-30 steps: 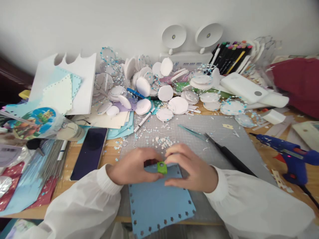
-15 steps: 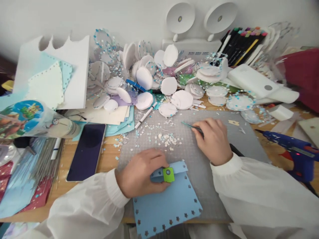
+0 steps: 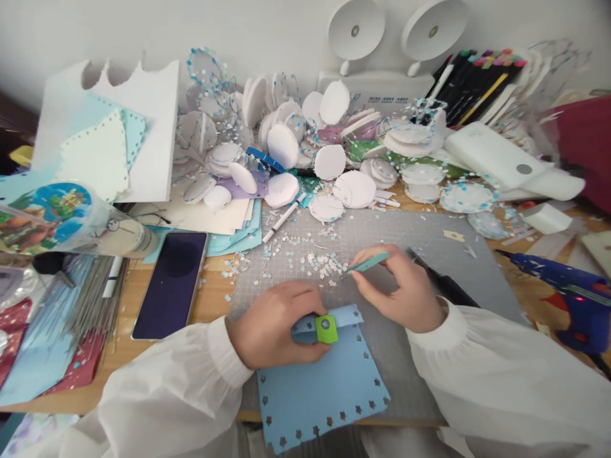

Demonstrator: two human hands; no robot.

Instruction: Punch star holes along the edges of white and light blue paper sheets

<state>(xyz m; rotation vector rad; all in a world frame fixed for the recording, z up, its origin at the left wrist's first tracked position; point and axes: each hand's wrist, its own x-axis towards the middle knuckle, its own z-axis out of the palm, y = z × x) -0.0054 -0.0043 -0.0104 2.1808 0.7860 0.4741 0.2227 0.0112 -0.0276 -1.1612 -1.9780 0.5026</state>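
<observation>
My left hand (image 3: 274,324) is closed on a small green hole punch (image 3: 326,329) clamped over the folded top edge of a light blue paper sheet (image 3: 319,388) whose border carries star-shaped holes. My right hand (image 3: 401,289) pinches teal tweezers (image 3: 370,262), tips pointing left toward a scatter of tiny white and blue punched bits (image 3: 317,261) on the grey cutting mat (image 3: 458,267). Both sleeves are white.
A dark phone (image 3: 170,284) lies left of the mat. A heap of white discs (image 3: 329,159) fills the back. A black knife (image 3: 442,283) lies right of my hand, and a blue glue gun (image 3: 568,296) sits at far right. Markers (image 3: 477,79) stand behind.
My right hand left the punch, reached to the upper mat, picked up the teal tweezers and brought them back toward the punched bits. My left hand stayed on the punch.
</observation>
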